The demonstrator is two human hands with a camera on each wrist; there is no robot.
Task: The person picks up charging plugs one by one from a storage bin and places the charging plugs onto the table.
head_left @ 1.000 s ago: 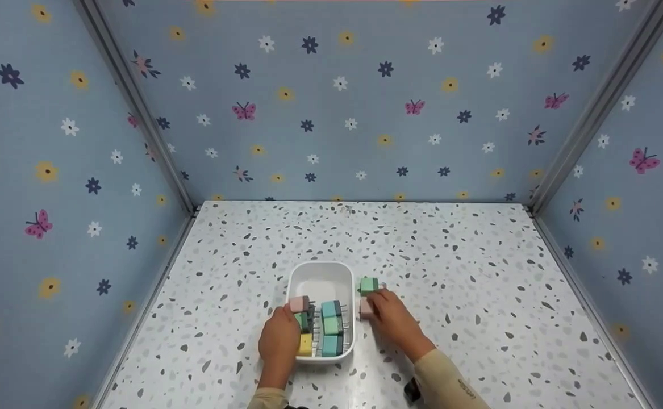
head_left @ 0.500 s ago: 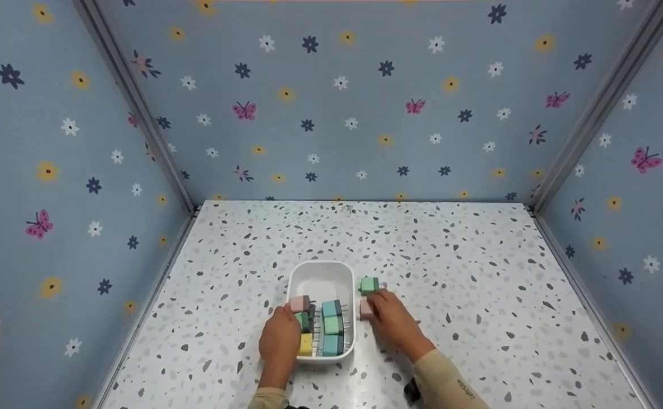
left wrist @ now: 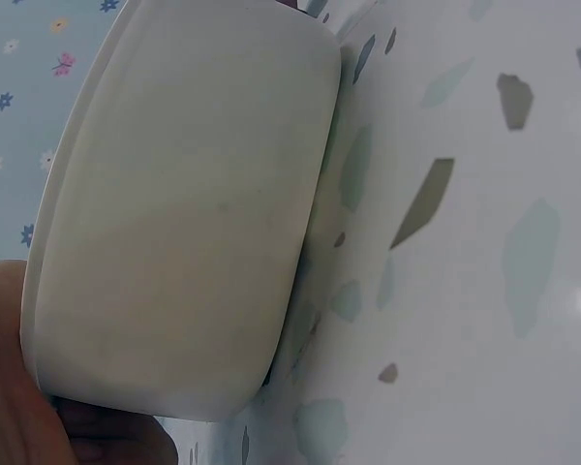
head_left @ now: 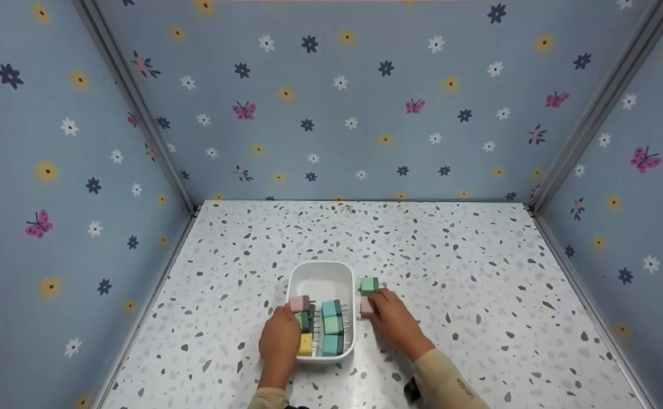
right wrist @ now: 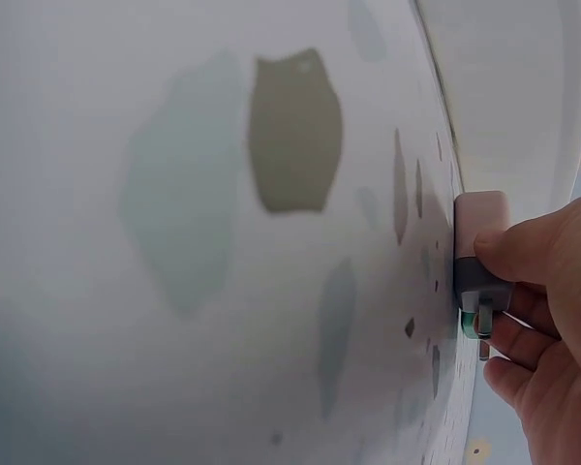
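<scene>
A white plastic container (head_left: 322,263) holds several coloured plug adapters with metal prongs, in two columns at its near end. My left hand (head_left: 279,336) grips the container's left rim, beside a pink adapter (head_left: 299,304). In the left wrist view, the container's outer wall (left wrist: 184,223) fills much of the picture, the hand (left wrist: 15,378) at its lower corner. Right of the container, my right hand (head_left: 395,319) pinches another pink plug adapter (right wrist: 481,221), thumb on its side and fingers near its dark prong end. A green adapter (head_left: 368,285) lies just beyond it on the table.
The speckled white table (head_left: 450,244) is enclosed by blue flower-patterned walls (head_left: 331,102). A small black object (head_left: 412,391) shows beside the right sleeve. The container's far end shows its bare floor.
</scene>
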